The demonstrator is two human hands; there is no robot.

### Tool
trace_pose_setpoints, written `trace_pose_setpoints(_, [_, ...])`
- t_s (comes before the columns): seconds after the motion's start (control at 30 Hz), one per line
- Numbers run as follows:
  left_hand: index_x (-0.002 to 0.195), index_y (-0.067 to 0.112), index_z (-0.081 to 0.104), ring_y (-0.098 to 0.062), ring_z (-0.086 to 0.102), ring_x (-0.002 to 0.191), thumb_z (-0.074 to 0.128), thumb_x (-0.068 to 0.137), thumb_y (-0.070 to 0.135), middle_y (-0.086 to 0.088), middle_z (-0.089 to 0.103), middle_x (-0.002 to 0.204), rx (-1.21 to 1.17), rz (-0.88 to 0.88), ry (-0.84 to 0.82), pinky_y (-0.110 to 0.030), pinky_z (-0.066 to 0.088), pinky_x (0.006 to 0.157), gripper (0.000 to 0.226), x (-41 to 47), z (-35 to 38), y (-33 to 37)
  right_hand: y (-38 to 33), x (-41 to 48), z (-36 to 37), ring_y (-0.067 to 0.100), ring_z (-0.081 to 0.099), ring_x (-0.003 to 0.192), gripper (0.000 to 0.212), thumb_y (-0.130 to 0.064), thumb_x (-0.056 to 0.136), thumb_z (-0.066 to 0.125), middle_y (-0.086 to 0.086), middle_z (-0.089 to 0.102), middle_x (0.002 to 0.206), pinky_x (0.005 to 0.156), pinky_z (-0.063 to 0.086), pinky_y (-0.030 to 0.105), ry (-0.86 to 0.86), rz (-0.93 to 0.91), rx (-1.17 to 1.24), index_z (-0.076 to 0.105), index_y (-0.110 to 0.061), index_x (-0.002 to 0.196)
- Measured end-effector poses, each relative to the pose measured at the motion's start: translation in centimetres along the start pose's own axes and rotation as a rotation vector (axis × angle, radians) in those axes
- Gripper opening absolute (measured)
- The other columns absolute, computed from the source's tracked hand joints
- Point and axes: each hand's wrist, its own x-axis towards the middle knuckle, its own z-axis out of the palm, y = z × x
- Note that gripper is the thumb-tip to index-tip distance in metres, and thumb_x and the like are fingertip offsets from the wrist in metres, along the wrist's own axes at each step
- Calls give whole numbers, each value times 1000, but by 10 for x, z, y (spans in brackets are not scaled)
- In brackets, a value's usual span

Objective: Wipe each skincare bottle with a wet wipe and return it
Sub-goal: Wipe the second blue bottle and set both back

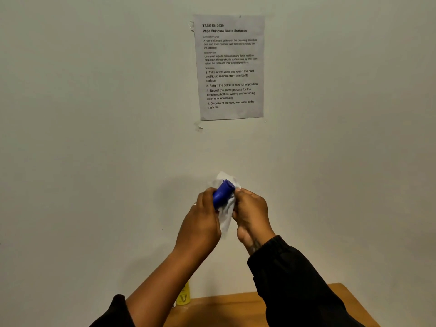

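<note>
Both my hands are raised in front of the wall, well above the table. My left hand (pixel 200 223) grips a blue bottle (pixel 223 193) that tilts up to the right, its cap end showing. A white wet wipe (pixel 225 219) is wrapped around the bottle's right side and hangs below it, pressed there by my right hand (pixel 251 214). Behind my left forearm a yellow bottle (pixel 183 296) stands on the wooden table (pixel 224 308), partly hidden.
A printed task sheet (pixel 231 67) is taped to the pale wall straight ahead. The table's right corner (pixel 342 286) shows at the bottom right. Black sleeves cover my right forearm and left upper arm.
</note>
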Motion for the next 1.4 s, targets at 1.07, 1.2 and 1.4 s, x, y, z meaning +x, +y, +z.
trace_pose_setpoints(1.07, [104,22,56,-21,55,88,72,69,-3,0,60,98,249,196,218,-51,29,114,47,8,-12,-17,-20,20,-42,18,26,48,33,0,80,41,2,22,64,51,27,27,-160,231,188,31,-17,54])
trace_pose_setpoints(1.2, [101,22,58,-21,55,90,65,72,-6,2,60,97,276,207,232,-53,27,114,41,10,-12,-17,-25,8,-35,24,64,70,21,2,84,51,9,69,80,66,53,34,-283,34,-139,71,-5,87])
trace_pose_setpoints(1.4, [96,21,62,-21,55,89,68,74,-3,1,62,94,273,199,293,-44,37,104,34,13,-8,-18,-14,11,-21,13,66,81,15,-8,86,61,-3,72,85,65,51,19,-163,-376,-627,74,-17,86])
